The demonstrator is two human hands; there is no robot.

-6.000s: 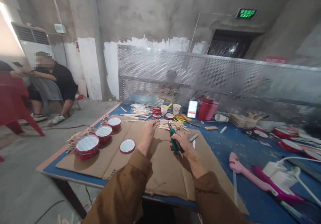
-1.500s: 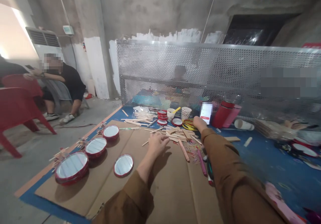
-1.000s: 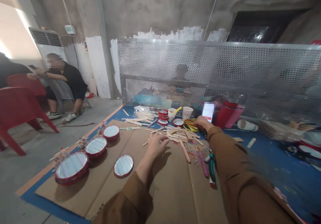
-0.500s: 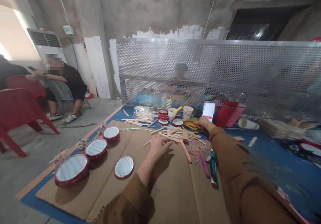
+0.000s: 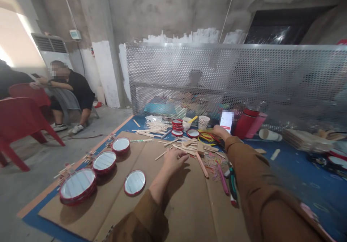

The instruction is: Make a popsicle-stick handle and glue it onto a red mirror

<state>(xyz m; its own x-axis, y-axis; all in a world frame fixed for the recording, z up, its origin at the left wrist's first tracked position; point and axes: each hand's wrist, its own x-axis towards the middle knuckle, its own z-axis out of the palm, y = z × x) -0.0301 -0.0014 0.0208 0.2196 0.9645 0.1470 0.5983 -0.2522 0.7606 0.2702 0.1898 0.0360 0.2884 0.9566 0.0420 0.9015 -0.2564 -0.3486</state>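
Observation:
My left hand [image 5: 175, 159] is over the cardboard sheet [image 5: 189, 206], fingers loosely bent and thumb apart, nothing visible in it. Just beyond it are loose wooden sticks [image 5: 187, 148]. My right hand [image 5: 221, 132] reaches to the back of the table, beside a lit phone [image 5: 226, 121] and yellow and red cords [image 5: 207, 138]; its fingertips are too small to make out. A flat red-rimmed disc [image 5: 135, 182] lies left of my left hand. Three red-rimmed round pieces with pale tops, like small drums [image 5: 78, 185], line the cardboard's left side, with sticks at their edges.
Pliers [image 5: 232, 187], a pink stick [image 5: 223, 179] and small coloured bands [image 5: 213, 164] lie near my right forearm. Paper cups [image 5: 204, 122], stacked red rings [image 5: 177, 124] and a red bottle [image 5: 246, 122] stand before a perforated metal screen [image 5: 168, 64]. People sit beyond.
Both hands stay in nearly the same places. My left hand's fingers have curled slightly, and the view has shifted a little.

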